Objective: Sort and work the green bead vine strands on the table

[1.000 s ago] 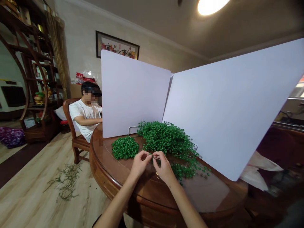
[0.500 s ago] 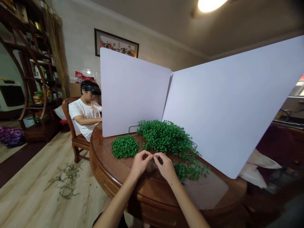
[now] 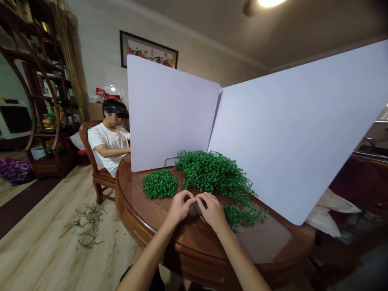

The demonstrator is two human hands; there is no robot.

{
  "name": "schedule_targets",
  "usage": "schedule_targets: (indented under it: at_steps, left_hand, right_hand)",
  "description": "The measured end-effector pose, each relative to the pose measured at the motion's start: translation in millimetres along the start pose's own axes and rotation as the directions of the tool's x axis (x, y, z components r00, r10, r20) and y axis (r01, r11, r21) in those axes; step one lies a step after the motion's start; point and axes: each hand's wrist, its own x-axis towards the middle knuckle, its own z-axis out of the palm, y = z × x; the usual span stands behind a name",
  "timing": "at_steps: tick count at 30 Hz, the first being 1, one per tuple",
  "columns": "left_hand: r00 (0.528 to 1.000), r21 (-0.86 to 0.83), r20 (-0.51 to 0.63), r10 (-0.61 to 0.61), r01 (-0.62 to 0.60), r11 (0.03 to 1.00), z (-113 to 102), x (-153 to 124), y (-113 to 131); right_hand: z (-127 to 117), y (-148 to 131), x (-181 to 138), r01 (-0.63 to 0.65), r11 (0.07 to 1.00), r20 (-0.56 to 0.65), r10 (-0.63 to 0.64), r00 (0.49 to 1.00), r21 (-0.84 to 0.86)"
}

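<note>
My left hand (image 3: 180,208) and my right hand (image 3: 212,210) meet above the near part of the round wooden table (image 3: 138,220). Thumb and fingers of each are pinched, with the fingertips almost touching. Whatever lies between them is too small to make out. Just beyond stands a large heap of green sprigs (image 3: 212,171) with small round heads on thin stalks. A smaller, compact pile of round green pieces (image 3: 160,184) lies to the left of my left hand. Looser green sprigs (image 3: 242,215) spread out to the right of my right hand.
Two white panels (image 3: 172,117) stand upright behind the heap, with a wire stand (image 3: 170,162) at the foot. A person (image 3: 110,141) sits on a wooden chair (image 3: 98,178) at the left. Thin bare stalks (image 3: 86,226) lie on the floor.
My hands stay pinched together in nearly the same place, and the right fingers have shifted slightly. The view has tilted down a little. The piles look the same.
</note>
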Motion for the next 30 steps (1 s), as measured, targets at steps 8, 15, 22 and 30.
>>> schedule_targets:
  at_steps: [8,15,22,30]
  left_hand:
    - [0.994,-0.059,0.062,0.092,-0.088,0.994,-5.2,3.1,-3.3]
    - [0.997,-0.131,0.034,0.062,-0.057,0.99,-1.5,2.7,2.1]
    - [1.0,-0.291,-0.001,0.015,-0.015,0.956,5.2,0.3,3.7]
    - [0.958,-0.304,0.177,0.226,-0.165,0.938,2.5,-9.9,38.4]
  right_hand:
    - [3.3,-3.4,-0.2,0.023,0.998,-0.044,-0.026,0.999,-0.06]
    - [4.0,-10.6,1.7,-0.085,0.992,-0.095,0.094,0.991,0.093]
    - [-3.6,-17.1,9.4,-0.121,0.926,-0.242,0.217,0.946,0.357]
    - [-23.2,-43.2,2.4,-0.199,0.824,-0.187,0.343,0.92,0.531]
